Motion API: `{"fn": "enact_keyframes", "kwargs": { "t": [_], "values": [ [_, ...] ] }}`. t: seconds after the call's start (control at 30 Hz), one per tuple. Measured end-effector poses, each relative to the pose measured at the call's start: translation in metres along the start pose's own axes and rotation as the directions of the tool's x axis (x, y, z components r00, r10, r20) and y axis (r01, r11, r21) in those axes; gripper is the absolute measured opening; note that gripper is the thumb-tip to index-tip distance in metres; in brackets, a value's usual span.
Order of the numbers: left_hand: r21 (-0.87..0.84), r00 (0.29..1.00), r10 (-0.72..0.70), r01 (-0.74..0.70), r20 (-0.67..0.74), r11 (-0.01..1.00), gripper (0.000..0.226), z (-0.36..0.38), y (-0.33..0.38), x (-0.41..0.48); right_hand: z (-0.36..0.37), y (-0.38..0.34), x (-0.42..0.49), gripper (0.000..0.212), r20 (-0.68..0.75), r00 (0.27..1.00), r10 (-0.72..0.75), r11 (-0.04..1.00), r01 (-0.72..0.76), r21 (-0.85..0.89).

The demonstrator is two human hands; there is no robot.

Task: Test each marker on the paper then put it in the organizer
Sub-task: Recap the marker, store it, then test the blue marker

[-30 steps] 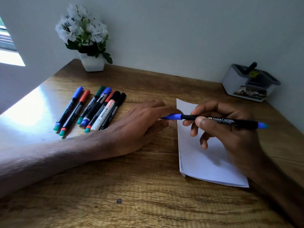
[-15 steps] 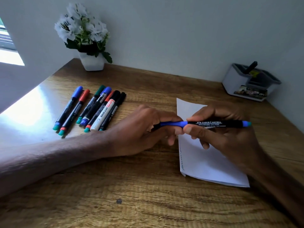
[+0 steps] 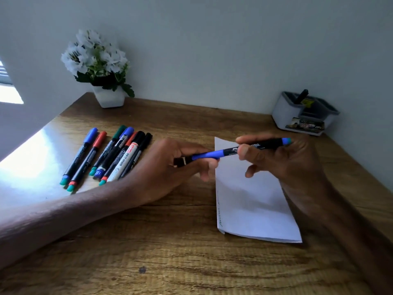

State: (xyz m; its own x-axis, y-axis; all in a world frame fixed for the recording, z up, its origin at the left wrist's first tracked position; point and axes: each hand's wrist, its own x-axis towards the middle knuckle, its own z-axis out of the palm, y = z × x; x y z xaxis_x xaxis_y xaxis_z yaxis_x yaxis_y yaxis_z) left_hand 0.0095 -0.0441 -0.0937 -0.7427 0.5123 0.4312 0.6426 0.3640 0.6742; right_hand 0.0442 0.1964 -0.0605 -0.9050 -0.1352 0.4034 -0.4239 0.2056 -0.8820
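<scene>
A blue-capped marker with a black barrel [image 3: 212, 154] is held in the air between both hands, above the left edge of the white paper [image 3: 251, 205]. My left hand [image 3: 168, 169] is closed around its blue cap end, and a short dark piece pokes out of the fist to the left. My right hand [image 3: 287, 165] pinches the black barrel, whose blue tail end points right and slightly up. Several more markers [image 3: 110, 156] lie in a row on the table, left of my left hand. The white and grey organizer [image 3: 285, 116] stands at the back right with one dark pen in it.
A white pot of white flowers [image 3: 108, 96] stands at the back left by the wall. The wooden table [image 3: 170, 252] has a bright glare patch at its left side. Faint scribbles run along the paper's left edge.
My left hand went from lying flat beside the cap to gripping it. The marker shifted left and tilted, its right end rising.
</scene>
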Motion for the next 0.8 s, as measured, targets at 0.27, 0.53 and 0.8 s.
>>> {"fn": "enact_keyframes", "kwargs": {
  "t": [0.27, 0.53, 0.8],
  "values": [
    [-0.278, 0.970, -0.063, -0.005, -0.235, 0.961, 0.014, 0.009, 0.021, 0.010, -0.010, -0.002, -0.006, 0.022, -0.043, 0.987, -0.152, 0.897, 0.120, -0.425],
    [-0.188, 0.989, -0.029, 0.001, -0.146, 0.982, 0.018, 0.030, 0.042, 0.063, -0.024, 0.000, -0.005, 0.028, -0.152, 0.943, -0.296, 0.791, 0.152, -0.593],
    [0.342, 0.906, -0.078, -0.077, 0.416, 0.936, 0.038, 0.044, 0.044, 0.113, -0.079, 0.018, 0.014, 0.028, -0.423, 0.860, -0.286, 0.801, -0.027, -0.597]
  ]
}}
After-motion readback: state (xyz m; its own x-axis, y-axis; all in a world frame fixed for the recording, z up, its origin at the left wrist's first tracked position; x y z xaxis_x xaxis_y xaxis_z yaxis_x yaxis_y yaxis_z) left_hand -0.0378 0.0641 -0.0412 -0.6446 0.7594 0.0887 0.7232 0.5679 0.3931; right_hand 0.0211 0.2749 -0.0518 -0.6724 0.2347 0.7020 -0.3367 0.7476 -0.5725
